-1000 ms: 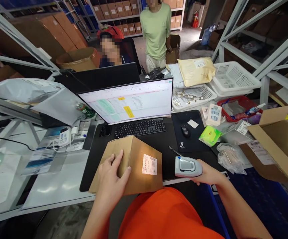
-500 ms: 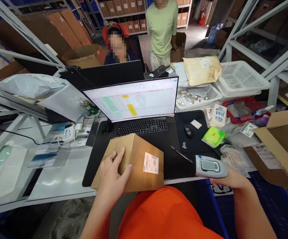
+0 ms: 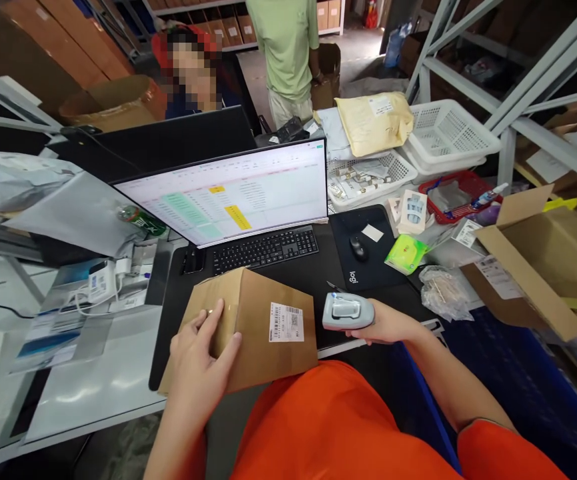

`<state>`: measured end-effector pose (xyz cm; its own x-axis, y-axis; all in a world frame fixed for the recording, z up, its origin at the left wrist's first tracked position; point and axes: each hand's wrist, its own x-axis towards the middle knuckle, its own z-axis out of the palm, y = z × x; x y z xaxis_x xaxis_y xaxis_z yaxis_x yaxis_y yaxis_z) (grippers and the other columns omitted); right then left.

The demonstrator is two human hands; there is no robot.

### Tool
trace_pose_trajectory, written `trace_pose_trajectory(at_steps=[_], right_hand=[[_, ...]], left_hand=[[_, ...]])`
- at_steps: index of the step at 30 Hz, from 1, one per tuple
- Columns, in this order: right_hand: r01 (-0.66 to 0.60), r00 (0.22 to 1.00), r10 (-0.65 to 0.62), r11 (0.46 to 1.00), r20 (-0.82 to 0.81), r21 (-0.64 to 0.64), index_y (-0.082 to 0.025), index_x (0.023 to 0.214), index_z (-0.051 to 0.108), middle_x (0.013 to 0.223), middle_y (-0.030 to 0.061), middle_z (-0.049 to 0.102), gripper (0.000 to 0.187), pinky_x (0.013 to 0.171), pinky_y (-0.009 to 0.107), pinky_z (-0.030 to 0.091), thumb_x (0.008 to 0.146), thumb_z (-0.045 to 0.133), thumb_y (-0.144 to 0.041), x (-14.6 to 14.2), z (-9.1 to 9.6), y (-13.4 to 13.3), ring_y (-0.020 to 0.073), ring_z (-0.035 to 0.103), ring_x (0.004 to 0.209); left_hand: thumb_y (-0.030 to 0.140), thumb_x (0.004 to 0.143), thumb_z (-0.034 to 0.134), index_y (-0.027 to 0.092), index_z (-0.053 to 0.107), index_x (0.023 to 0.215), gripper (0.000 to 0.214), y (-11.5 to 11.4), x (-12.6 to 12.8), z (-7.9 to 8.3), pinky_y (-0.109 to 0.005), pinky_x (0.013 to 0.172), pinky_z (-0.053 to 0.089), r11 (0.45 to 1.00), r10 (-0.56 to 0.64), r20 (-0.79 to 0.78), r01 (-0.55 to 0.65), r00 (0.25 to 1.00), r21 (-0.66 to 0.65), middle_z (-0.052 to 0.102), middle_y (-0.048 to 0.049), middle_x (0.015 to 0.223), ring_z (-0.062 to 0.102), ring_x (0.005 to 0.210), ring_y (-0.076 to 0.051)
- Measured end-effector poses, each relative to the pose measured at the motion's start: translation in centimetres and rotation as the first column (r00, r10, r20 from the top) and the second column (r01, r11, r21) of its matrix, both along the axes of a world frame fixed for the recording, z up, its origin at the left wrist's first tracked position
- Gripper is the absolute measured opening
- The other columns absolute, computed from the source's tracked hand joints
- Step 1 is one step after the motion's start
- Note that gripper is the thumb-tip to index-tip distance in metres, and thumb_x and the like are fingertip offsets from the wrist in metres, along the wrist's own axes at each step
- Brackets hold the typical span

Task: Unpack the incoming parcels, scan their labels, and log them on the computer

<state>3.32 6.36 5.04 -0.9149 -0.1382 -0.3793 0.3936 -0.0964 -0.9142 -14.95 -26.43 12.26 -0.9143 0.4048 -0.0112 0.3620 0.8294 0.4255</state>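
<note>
A closed cardboard box (image 3: 263, 360) rests at the front edge of the desk, against my orange shirt. My left hand (image 3: 201, 357) lies on its left-hand face, fingers spread and the thumb pointing toward the box's edge. A white label (image 3: 286, 323) with barcodes is stuck to the face on the right. Just right of the box, my right hand (image 3: 386, 323) is closed around a grey handheld barcode scanner (image 3: 347, 311), whose front end points left toward the label. The scanner and box are apart. Behind the scanner, a pen (image 3: 336, 287) is mostly hidden.
Beyond the box stand a keyboard (image 3: 266, 250) and a monitor (image 3: 228, 193) showing a spreadsheet. A mouse (image 3: 358, 249) and green packet (image 3: 406, 254) lie rightward. White baskets (image 3: 451, 130) and an open carton (image 3: 533, 273) occupy the right side. Two people are behind the monitors.
My right hand has brought the scanner leftward, close to the labelled face of the box. My left hand stays on the box. The whole view has shifted to the right.
</note>
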Motion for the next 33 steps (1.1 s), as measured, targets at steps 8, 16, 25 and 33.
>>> trace_pose_trajectory(at_steps=[8, 16, 25, 33], right_hand=[[0.163, 0.975, -0.156, 0.986, 0.161, -0.026, -0.014, 0.103, 0.072, 0.07, -0.0011, 0.068, 0.041, 0.046, 0.022, 0.049, 0.069, 0.082, -0.034, -0.7, -2.3, -2.2, 0.0084, 0.055, 0.047], [0.227, 0.954, -0.202, 0.97, 0.223, -0.092, -0.013, 0.104, 0.073, 0.074, 0.0008, 0.071, 0.045, 0.046, 0.022, 0.049, 0.064, 0.082, -0.033, -1.4, -2.4, -3.5, 0.0084, 0.055, 0.05], [0.341, 0.896, -0.394, 0.905, 0.202, 0.255, -0.013, 0.099, 0.069, 0.087, 0.0073, 0.076, 0.041, 0.048, 0.026, 0.052, 0.072, 0.079, -0.043, 0.7, -6.1, 0.1, 0.0146, 0.065, 0.051], [0.291, 0.692, -0.69, 0.535, 0.212, 0.793, -0.011, 0.111, 0.068, 0.082, 0.0157, 0.077, 0.036, 0.06, 0.034, 0.057, 0.085, 0.061, -0.035, 3.7, -13.8, 7.5, 0.0256, 0.074, 0.058]], left_hand=[[0.064, 0.086, 0.045, 0.02, 0.058, 0.147, 0.076, -0.5, -0.1, 0.1, -0.061, 0.117, 0.038, 1.0, 0.019, 0.012, -0.019, 1.0, -0.016, 0.058, -0.019, 0.132, 0.05, 0.138, -0.039], [0.063, 0.085, 0.047, 0.019, 0.057, 0.147, 0.077, -0.9, -0.4, 0.1, -0.064, 0.116, 0.038, 0.999, 0.038, 0.028, -0.038, 0.999, 0.005, 0.06, -0.0201, 0.131, 0.051, 0.137, -0.04], [0.066, 0.085, 0.05, 0.025, 0.056, 0.149, 0.076, -2.9, -0.6, -0.2, -0.062, 0.12, 0.034, 0.992, 0.108, 0.114, -0.114, 0.988, 0.054, 0.057, -0.0162, 0.14, 0.046, 0.14, -0.037], [0.066, 0.081, 0.054, 0.027, 0.056, 0.148, 0.078, -6.2, -1.6, -1.3, -0.062, 0.114, 0.04, 0.955, 0.211, 0.2, -0.246, 0.957, 0.166, 0.061, -0.013, 0.131, 0.054, 0.127, -0.036]])
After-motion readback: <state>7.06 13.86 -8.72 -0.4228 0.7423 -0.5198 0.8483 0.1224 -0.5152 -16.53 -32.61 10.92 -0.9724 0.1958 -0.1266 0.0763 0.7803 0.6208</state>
